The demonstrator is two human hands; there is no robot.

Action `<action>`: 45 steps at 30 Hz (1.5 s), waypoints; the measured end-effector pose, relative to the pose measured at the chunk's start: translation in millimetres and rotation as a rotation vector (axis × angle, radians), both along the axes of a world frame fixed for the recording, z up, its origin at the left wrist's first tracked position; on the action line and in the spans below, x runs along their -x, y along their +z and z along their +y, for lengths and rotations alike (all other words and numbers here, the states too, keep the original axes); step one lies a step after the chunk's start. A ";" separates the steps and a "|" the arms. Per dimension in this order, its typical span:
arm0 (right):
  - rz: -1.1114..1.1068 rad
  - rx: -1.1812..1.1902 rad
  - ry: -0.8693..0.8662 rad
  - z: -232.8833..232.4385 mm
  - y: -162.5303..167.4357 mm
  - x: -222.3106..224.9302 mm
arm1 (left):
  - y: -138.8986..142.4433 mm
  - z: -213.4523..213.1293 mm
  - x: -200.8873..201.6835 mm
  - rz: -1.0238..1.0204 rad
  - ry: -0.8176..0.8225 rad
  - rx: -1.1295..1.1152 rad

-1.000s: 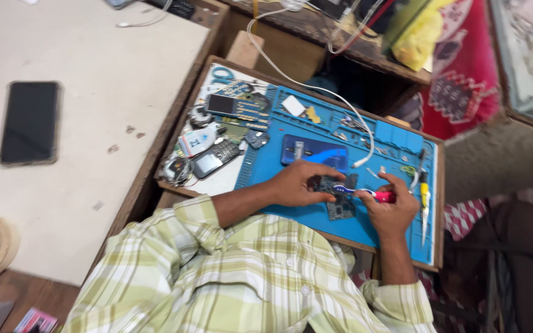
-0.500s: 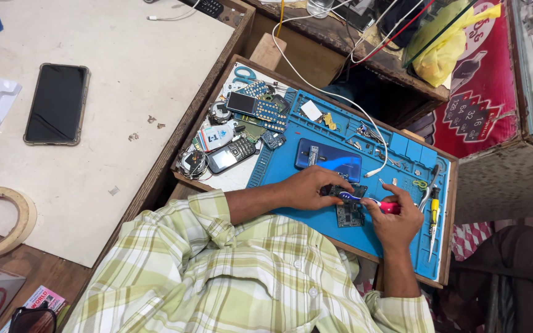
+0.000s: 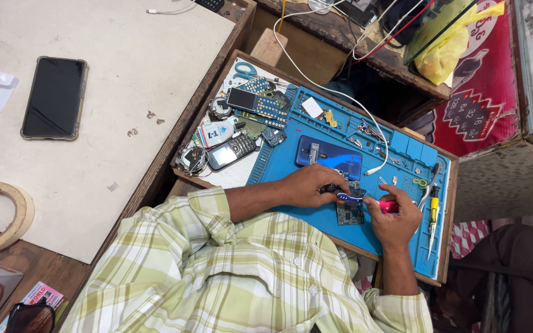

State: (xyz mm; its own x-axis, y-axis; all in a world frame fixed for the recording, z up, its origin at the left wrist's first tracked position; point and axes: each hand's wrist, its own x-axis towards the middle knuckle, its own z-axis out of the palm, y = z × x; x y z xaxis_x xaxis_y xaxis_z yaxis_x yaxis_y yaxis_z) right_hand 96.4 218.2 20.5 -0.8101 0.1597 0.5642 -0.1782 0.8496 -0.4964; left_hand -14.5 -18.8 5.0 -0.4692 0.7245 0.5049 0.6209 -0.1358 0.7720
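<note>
My left hand [image 3: 311,185] rests on the blue work mat [image 3: 402,243] and pinches a small dark part at the top edge of a green circuit board [image 3: 350,214]. In my right hand [image 3: 396,217] is a screwdriver [image 3: 365,200] with a red handle and a blue neck. It lies nearly level, with its tip pointing left to the spot under my left fingers. A blue phone body [image 3: 329,158] lies on the mat just beyond both hands.
The mat sits in a wooden tray [image 3: 448,216] beside old keypad phones [image 3: 232,151], loose boards and a white cable [image 3: 340,92]. A yellow-handled tool [image 3: 433,209] lies at the mat's right edge. A black smartphone [image 3: 53,97] and a tape roll [image 3: 7,216] are on the left table.
The view has drifted, so the tray sits a little lower and further right in the picture. Both hands stay on the circuit board with the screwdriver in the same grip.
</note>
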 end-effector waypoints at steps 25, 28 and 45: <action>0.012 -0.026 0.032 -2.7 -0.8 -0.7 | -17.2 6.4 3.0 0.044 0.058 0.039; 0.003 -0.046 0.027 -2.8 -2.4 -1.8 | -17.3 5.7 0.4 0.047 0.061 0.059; 0.013 -0.004 0.030 -3.4 -5.7 -3.4 | -13.1 4.0 -0.1 0.071 0.029 0.013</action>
State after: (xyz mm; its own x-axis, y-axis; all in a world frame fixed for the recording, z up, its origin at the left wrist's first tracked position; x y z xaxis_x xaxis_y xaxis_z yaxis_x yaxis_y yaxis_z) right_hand 99.8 214.8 14.8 -0.8070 0.1336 0.5752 -0.2098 0.8457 -0.4907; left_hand -14.4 -14.8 -8.2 -0.4537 0.7180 0.5279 0.6776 -0.1068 0.7277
